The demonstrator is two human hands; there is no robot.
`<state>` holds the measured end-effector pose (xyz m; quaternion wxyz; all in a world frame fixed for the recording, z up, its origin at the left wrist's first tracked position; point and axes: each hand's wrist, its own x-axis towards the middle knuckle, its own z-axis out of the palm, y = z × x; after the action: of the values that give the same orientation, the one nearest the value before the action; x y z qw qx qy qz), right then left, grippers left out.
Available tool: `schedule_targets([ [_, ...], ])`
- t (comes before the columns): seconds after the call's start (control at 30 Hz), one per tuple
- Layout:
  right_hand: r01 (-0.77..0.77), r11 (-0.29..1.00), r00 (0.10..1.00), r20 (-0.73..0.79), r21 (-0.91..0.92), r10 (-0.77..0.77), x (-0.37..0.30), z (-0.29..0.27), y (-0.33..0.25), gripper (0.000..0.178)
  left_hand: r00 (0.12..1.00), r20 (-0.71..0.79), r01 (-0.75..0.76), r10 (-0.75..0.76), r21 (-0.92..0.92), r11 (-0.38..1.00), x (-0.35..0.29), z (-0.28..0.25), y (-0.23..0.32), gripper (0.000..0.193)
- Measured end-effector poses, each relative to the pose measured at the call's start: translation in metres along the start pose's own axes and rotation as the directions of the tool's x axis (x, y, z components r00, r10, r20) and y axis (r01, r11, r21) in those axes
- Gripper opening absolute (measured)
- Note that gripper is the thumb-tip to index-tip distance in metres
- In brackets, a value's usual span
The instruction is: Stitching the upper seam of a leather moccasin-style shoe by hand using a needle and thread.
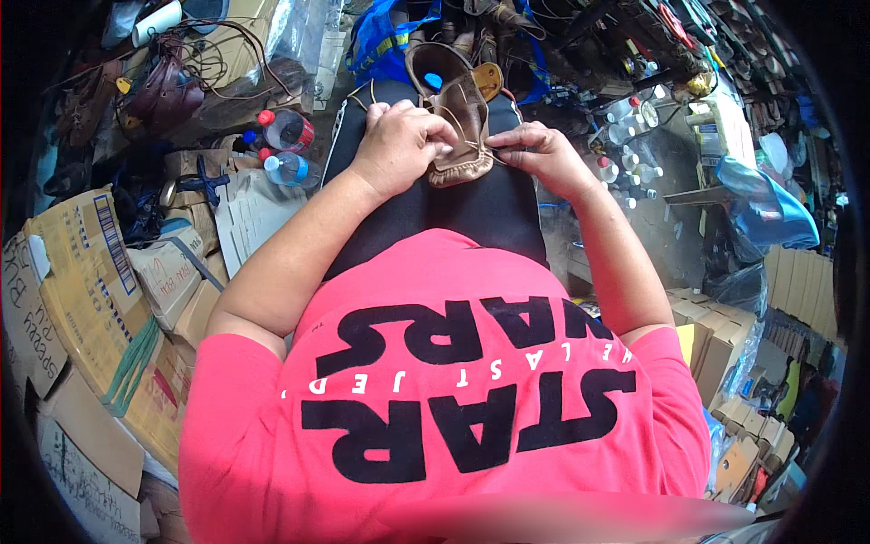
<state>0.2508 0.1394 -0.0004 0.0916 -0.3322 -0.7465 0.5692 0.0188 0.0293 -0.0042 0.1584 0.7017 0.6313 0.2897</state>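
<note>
A brown leather shoe point(460, 107) lies across my dark-clad thighs, its gathered toe end toward me and its opening facing up. Pale thread point(468, 143) crosses the opening near the toe. My left hand point(399, 150) is at the shoe's left side, fingers curled in a pinch over the edge; what the fingertips hold is too small to make out. On the opposite side, my right hand point(546, 158) pinches the shoe's right edge between thumb and fingers. A bright blue patch point(434, 81) shows inside the far end of the shoe.
Bottles with red and blue caps point(288, 130) stand left of my legs, above cardboard boxes point(86, 272). A blue bag point(381, 41) lies beyond my knees. Several small bottles point(625, 136) stand to the right, near a blue plastic sheet point(770, 204) and stacked cartons point(720, 335).
</note>
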Motion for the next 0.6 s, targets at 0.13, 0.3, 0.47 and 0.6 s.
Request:
schedule_targets([
  [0.13,0.123,0.961,0.988,-0.061,-0.247,-0.142,-0.004,0.003,-0.003,0.028,1.0,-0.011,-0.021,0.021,-0.002,1.0,-0.009,-0.001,0.0,0.011],
  [0.3,0.219,0.835,0.957,-0.054,-0.505,-0.284,-0.012,0.006,-0.014,0.029,0.996,-0.084,-0.007,0.024,0.198,0.98,-0.021,-0.014,0.001,0.011],
  [0.47,0.225,0.678,0.917,-0.082,-0.699,-0.389,-0.024,0.023,-0.018,0.025,0.992,-0.122,-0.006,0.035,0.233,0.973,-0.02,-0.006,0.0,0.012],
  [0.6,0.215,0.745,0.938,-0.08,-0.631,-0.339,-0.023,0.018,-0.022,0.027,0.995,-0.094,-0.01,0.031,0.22,0.976,-0.021,-0.007,0.001,0.012],
])
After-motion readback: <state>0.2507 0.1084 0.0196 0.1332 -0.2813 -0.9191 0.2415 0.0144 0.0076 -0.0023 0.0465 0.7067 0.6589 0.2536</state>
